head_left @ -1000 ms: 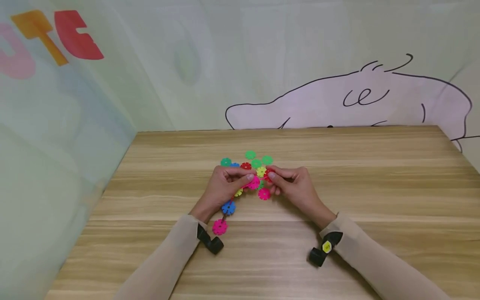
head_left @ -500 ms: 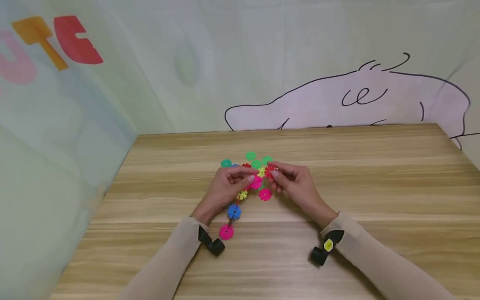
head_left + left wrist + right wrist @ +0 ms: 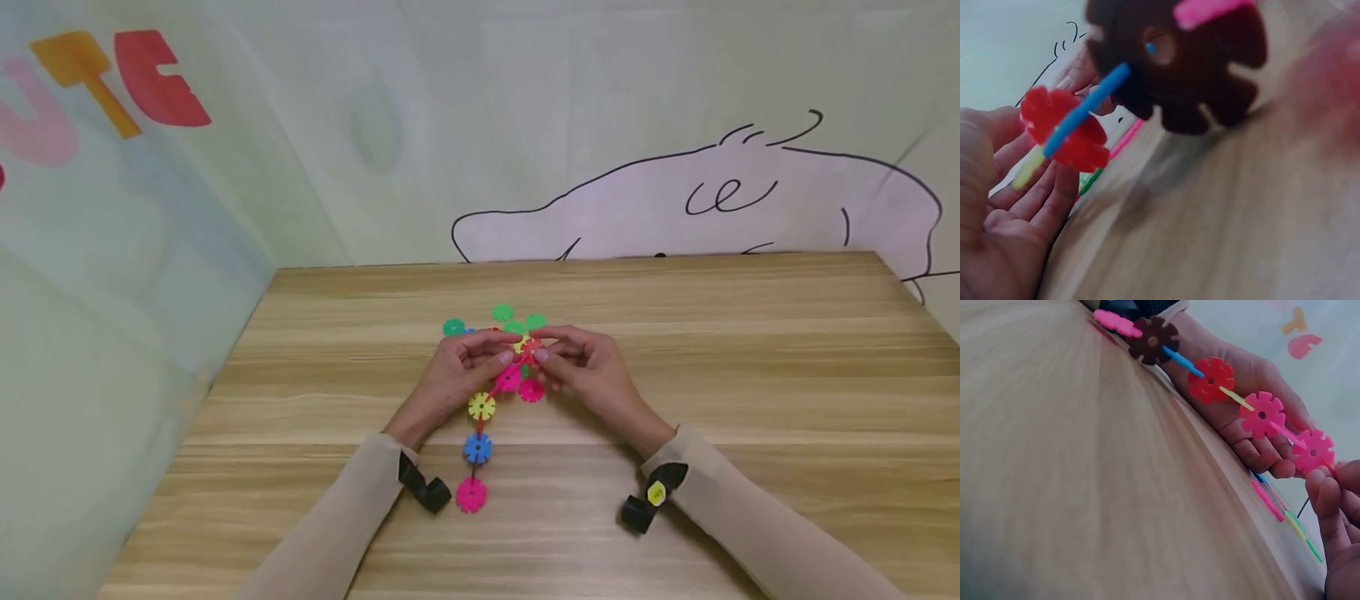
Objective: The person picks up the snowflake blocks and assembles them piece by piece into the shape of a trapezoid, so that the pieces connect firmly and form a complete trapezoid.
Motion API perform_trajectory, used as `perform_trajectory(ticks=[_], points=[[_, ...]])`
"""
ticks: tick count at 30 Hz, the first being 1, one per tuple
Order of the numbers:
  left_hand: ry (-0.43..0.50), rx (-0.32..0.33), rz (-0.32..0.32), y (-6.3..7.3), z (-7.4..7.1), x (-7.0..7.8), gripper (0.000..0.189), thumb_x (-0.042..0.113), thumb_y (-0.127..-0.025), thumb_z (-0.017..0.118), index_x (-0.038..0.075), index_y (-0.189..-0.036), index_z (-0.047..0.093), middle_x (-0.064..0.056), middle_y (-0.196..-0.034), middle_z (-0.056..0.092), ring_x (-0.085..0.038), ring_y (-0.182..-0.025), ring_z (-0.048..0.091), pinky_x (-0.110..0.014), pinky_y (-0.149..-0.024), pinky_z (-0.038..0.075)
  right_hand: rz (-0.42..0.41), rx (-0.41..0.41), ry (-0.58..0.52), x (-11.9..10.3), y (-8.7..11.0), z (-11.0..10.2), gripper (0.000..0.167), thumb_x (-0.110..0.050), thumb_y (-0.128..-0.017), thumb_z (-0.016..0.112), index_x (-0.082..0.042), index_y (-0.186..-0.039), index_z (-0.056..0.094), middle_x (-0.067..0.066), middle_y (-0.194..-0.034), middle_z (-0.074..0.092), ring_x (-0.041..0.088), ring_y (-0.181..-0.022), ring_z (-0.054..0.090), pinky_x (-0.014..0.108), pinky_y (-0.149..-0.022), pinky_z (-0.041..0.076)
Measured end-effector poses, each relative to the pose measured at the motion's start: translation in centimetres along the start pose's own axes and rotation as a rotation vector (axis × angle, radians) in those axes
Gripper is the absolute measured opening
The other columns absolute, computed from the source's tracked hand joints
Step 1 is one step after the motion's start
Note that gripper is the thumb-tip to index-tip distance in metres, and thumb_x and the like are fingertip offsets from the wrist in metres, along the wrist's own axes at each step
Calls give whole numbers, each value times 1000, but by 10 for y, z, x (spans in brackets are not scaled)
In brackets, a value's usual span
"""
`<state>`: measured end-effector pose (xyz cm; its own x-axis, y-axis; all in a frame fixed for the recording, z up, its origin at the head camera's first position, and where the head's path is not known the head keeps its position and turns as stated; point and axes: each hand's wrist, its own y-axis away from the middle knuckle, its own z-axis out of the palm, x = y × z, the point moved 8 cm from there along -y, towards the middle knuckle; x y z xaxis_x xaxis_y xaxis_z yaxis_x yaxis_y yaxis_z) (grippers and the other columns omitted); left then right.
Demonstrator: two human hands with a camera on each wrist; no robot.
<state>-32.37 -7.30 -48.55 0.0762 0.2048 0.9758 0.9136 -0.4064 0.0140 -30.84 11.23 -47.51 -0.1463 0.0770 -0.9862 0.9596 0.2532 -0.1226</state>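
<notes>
A chain of notched, flower-shaped plastic discs hangs from my left hand [image 3: 457, 367], which pinches it near its upper end. In the head view it runs through a pink disc [image 3: 509, 377], a yellow disc [image 3: 482, 407] and a blue disc [image 3: 477, 448] to a pink end disc [image 3: 471, 495]. A brown disc [image 3: 1153, 340] sits edge-on between blue and pink. My right hand [image 3: 588, 362] pinches a red disc [image 3: 531, 348] against the chain's upper pink disc [image 3: 1313, 452]. Whether their slots are joined is hidden by the fingertips.
Loose discs lie on the wooden table [image 3: 750, 375] just beyond the hands, among them a teal disc [image 3: 453, 327], a green disc [image 3: 502, 312] and a pink disc [image 3: 532, 390]. A printed cloth backdrop [image 3: 375, 125] borders the table's far and left sides.
The right hand has brought the red disc left onto the chain's upper end. The chain's lower end has swung right and toward me, showing more of the yellow and blue discs.
</notes>
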Motion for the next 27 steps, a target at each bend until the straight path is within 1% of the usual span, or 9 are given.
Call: perform_trajectory(ticks=[2, 4, 7, 10, 12, 16, 20, 23, 27], points=[[9, -7, -5, 0, 1, 0, 35, 28, -105, 72, 17, -137, 73, -11, -124, 79, -15, -101, 77, -23, -82, 62, -3, -17, 8, 1, 0, 3, 32, -11, -102, 73, -6, -133, 70, 23, -104, 81, 10, -68, 68, 23, -62, 56], [20, -15, -13, 1, 1, 0, 34, 29, -104, 72, 19, -137, 73, -10, -120, 81, -13, -94, 75, -21, -73, 59, 3, -29, 12, 1, 0, 4, 32, -11, -102, 74, -7, -133, 69, 21, -104, 81, 10, -71, 70, 23, -63, 57], [46, -28, -19, 1, 2, -1, 34, 27, -104, 73, 20, -137, 72, -8, -114, 82, -9, -78, 68, -19, -59, 48, 10, -43, 25, 2, 0, 6, 32, -10, -101, 75, -6, -132, 66, 19, -105, 82, 8, -76, 73, 23, -63, 58], [67, -40, -14, 0, 3, -1, 35, 25, -104, 73, 20, -138, 71, -6, -109, 82, -8, -71, 61, -19, -53, 38, 5, -61, 52, 0, 0, 7, 33, -10, -101, 74, -6, -132, 63, 19, -105, 82, 7, -79, 72, 23, -66, 57], [73, -43, -9, 0, 3, 0, 35, 24, -103, 73, 19, -138, 71, -5, -107, 83, -7, -71, 61, -19, -52, 35, -1, -72, 71, -1, 0, 7, 33, -9, -101, 74, -5, -132, 62, 19, -105, 82, 7, -80, 71, 23, -69, 57], [71, -41, -6, 0, 3, -1, 34, 23, -103, 74, 19, -137, 72, -5, -107, 83, -8, -72, 61, -20, -51, 34, -2, -88, 98, -2, 1, 9, 36, -10, -100, 76, -7, -133, 62, 17, -105, 82, 8, -82, 71, 23, -74, 56], [61, -22, -12, -1, 2, -3, 35, 23, -103, 73, 17, -138, 71, -8, -112, 81, -10, -76, 66, -19, -55, 42, -19, -89, 138, -3, 2, 10, 37, -9, -100, 77, -8, -133, 62, 16, -105, 82, 12, -84, 72, 22, -75, 56], [53, 2, -24, -1, 0, -4, 35, 23, -104, 73, 17, -138, 71, -8, -115, 80, -11, -80, 70, -19, -58, 47, -63, -90, 200, -5, 3, 11, 37, -7, -99, 77, -8, -133, 62, 13, -105, 81, 16, -88, 73, 23, -77, 59], [50, 24, -34, 0, -2, -3, 33, 22, -104, 72, 17, -137, 72, -5, -111, 79, -9, -76, 66, -20, -55, 45, -143, -95, 324, -8, 4, 13, 40, -4, -96, 77, -8, -132, 61, 8, -102, 79, 16, -88, 70, 23, -78, 58]])
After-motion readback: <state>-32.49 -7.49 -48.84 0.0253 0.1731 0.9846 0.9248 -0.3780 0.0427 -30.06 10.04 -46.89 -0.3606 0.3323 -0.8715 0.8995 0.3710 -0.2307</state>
